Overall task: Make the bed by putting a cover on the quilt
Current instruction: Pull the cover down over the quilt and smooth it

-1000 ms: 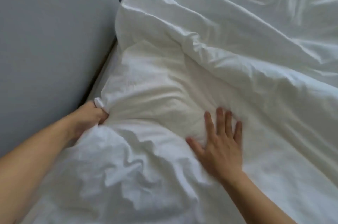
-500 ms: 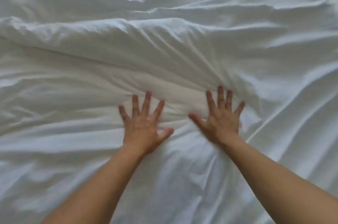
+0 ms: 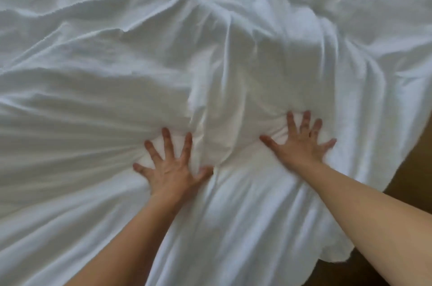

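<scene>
White, rumpled cover (image 3: 233, 56) fills nearly the whole frame, creased and bunched at centre. Two hands press flat on it, fingers spread, gripping nothing: left hand (image 3: 171, 172), right hand (image 3: 300, 146).

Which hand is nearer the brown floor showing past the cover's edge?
Right. The right hand presses the cover near its edge, beside the floor; the left hand presses farther in, beyond the right hand.
</scene>
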Motion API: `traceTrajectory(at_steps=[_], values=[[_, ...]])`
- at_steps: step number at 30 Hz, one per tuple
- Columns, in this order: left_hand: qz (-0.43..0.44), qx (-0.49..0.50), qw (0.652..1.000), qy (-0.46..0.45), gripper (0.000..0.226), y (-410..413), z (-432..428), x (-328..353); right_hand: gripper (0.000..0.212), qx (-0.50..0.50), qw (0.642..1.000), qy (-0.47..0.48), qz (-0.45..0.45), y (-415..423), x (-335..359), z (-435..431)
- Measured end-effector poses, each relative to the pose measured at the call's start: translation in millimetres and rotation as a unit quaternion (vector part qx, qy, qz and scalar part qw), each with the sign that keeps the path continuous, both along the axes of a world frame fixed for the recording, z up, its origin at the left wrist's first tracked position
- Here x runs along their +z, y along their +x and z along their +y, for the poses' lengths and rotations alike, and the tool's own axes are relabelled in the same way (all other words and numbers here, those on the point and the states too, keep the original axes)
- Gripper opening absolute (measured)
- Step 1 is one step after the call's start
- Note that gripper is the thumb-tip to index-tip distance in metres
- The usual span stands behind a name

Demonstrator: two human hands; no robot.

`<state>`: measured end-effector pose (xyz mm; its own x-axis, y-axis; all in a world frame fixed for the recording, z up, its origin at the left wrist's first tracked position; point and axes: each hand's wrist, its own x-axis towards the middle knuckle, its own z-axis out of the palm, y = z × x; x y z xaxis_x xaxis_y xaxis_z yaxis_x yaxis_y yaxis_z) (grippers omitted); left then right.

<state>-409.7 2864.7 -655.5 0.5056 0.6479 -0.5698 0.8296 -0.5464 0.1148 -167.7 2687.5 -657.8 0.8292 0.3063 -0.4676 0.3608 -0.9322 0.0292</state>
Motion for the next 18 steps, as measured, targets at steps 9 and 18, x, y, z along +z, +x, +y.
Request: traceTrajectory(at_steps=[9, 18], values=[[-0.059, -0.020, 0.997, 0.042, 0.125, 198, -75, -16, 0.113, -0.025, 0.998, 0.052, 0.014, 123, -11, -60], [-0.074, -0.011, 0.997, 0.024, 0.161, 413, -120, -9, 0.047, 0.095, 0.963, 0.187, -0.168, 307, 42, -66]])
